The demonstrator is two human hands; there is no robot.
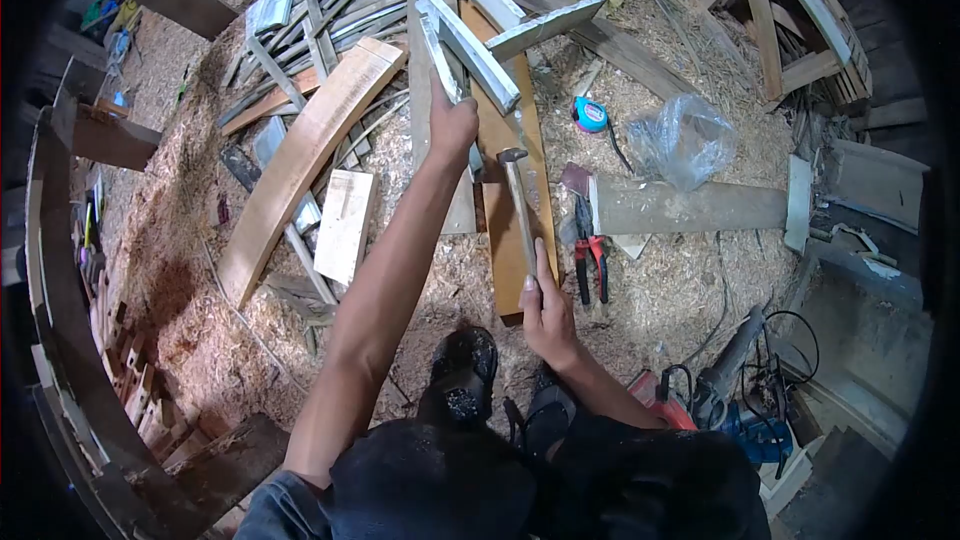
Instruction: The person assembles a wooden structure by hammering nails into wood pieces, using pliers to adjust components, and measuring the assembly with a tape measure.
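Observation:
My left hand (pixel 452 125) grips a pale wooden strip (pixel 440 50) that belongs to a small frame of joined grey-white slats (pixel 490 15). My right hand (pixel 547 310) holds the wooden handle of a hammer (pixel 518 195); its metal head (pixel 512 154) hovers just below the frame, over a long brown board (pixel 505 200) lying on the sawdust floor. The two hands are about a forearm apart. My feet in dark sandals (pixel 465 370) stand at the near end of the board.
Red-handled pliers (pixel 590 255), a blue tape measure (pixel 590 115), a clear plastic bag (pixel 685 140) and a thick plank (pixel 690 208) lie to the right. A curved plank (pixel 300 160) and scrap slats lie left. Power tools with cables (pixel 730 390) sit at lower right.

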